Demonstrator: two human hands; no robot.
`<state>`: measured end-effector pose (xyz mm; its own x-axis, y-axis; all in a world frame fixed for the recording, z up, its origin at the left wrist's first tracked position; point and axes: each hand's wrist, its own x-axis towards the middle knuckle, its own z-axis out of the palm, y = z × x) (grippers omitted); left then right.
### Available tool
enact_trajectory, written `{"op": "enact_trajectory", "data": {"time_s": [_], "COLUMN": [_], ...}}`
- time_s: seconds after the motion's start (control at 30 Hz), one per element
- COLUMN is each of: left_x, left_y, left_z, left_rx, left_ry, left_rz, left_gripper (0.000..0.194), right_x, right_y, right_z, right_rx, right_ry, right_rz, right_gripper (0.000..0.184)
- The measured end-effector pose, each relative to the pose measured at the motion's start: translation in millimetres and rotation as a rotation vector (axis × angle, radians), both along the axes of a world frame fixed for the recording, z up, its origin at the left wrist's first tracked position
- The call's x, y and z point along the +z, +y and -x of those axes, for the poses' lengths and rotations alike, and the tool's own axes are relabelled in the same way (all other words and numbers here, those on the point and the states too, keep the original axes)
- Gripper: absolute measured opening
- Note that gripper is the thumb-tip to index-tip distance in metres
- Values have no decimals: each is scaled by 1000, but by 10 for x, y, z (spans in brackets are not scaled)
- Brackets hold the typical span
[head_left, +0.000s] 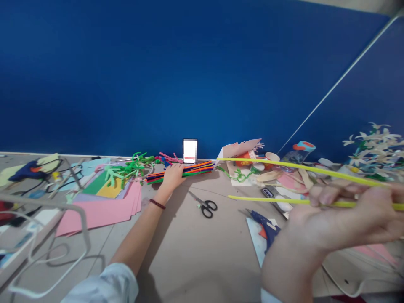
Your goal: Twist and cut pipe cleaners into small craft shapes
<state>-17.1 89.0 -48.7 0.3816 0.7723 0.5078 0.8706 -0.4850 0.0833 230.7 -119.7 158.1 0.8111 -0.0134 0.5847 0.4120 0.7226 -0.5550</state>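
Observation:
My left hand point(172, 176) is stretched far forward and rests on a bundle of coloured pipe cleaners point(192, 169) lying by the blue wall; its fingers curl over the bundle's left end. A dark bead bracelet point(157, 204) circles that wrist. Close to the camera, my right hand point(341, 219) is closed on yellow pipe cleaners point(271, 201), two long strands that reach out to the left above the table.
Black scissors point(206, 207) lie mid-table. A blue glue gun point(267, 225) lies near my right wrist. Pink and coloured paper sheets point(104, 208) and green twisted pipe cleaners point(126, 170) are on the left. A phone point(190, 151) leans on the wall. Cups, paper scraps and paper flowers point(375, 147) crowd the right.

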Motion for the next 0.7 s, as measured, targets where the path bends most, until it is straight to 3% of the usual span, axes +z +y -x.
{"op": "enact_trajectory", "data": {"time_s": [0.17,0.3,0.37,0.43,0.5,0.6,0.7], "left_x": [-25,228,411,567,664,713,734], "left_y": [18,-85,-194,-305,-381,-394,-337], "left_z": [132,130,66,-20,-96,-129,-43], "left_rx": [-3,-206,-419,-631,-697,-651,-645], "left_ry": [-4,-190,-359,-547,-816,-1252,-1491], "left_rz": [93,260,428,698,888,818,792], "left_gripper": [54,64,66,57,37,25,26], "right_x": [-55,-151,-197,-231,-255,-285,-323], "right_y": [96,219,288,355,419,508,590], "right_z": [24,69,86,93,86,49,3], "right_rx": [246,405,481,552,587,586,581], "right_ry": [1,9,39,75,101,122,134], "right_rz": [62,173,211,237,252,260,279], "right_gripper": [10,10,14,18,21,23,23]}}
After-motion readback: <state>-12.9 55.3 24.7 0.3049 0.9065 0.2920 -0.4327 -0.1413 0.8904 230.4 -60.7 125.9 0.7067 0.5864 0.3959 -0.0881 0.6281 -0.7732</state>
